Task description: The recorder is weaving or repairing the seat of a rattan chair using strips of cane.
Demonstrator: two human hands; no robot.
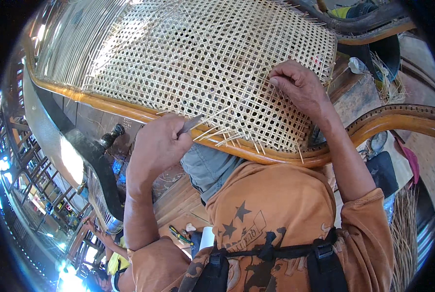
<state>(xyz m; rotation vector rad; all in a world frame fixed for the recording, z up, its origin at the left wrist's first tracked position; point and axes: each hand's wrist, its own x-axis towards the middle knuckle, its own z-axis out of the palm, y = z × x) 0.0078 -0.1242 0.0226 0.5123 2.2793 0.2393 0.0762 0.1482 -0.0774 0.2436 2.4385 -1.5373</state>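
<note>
A woven cane panel [217, 63] fills a curved brown wooden frame [115, 104] lying across my lap. My left hand [161, 143] is closed round a small knife [190, 124], its blade pointing right over the frame's near edge. Just right of the blade, several loose cane ends [227, 136] stick out over the wood. Above the right part of the weave, my right hand [300, 87] has its fingers curled in with thumb against them. Whatever may be between those fingertips is too small to make out. Toward the far left, the strands run in one direction, without the open-hole pattern.
A curved wooden arm [397, 121] with a row of holes extends at right. Dark furniture with a cane panel [61, 146] stands at left. A bundle of cane strips [405, 238] lies lower right, and yellow-black-handled pliers [180, 234] lie below. Another person's hand [96, 231] shows lower left.
</note>
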